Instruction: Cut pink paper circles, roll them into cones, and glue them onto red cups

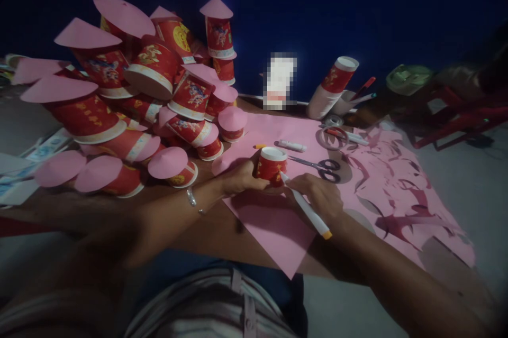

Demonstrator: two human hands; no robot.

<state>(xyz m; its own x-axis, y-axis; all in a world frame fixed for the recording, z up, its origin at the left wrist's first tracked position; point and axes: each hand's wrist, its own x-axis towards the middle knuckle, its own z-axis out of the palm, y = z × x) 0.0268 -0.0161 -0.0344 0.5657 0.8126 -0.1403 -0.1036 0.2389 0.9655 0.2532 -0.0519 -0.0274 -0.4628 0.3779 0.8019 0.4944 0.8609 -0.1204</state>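
My left hand (245, 176) is wrapped round a red paper cup (270, 167) with a white rim and gold print, held over pink paper (273, 221). In my right hand (323, 195) is a white marker pen (307, 208) with an orange end; its tip is at the cup's side. Just beyond the cup lie dark-handled scissors (317, 163), a white marker (291, 145) and a small orange cap (260, 146). To the left, many red cups topped with pink paper cones (169, 163) are piled up.
A tilted stack of paper cups (333, 87) stands at the back, near a roll of tape (334, 138). Pink paper scraps (400, 184) cover the table's right side. A blurred-out phone-like bright object (280, 81) leans at the back. A red stool (456, 118) is at right.
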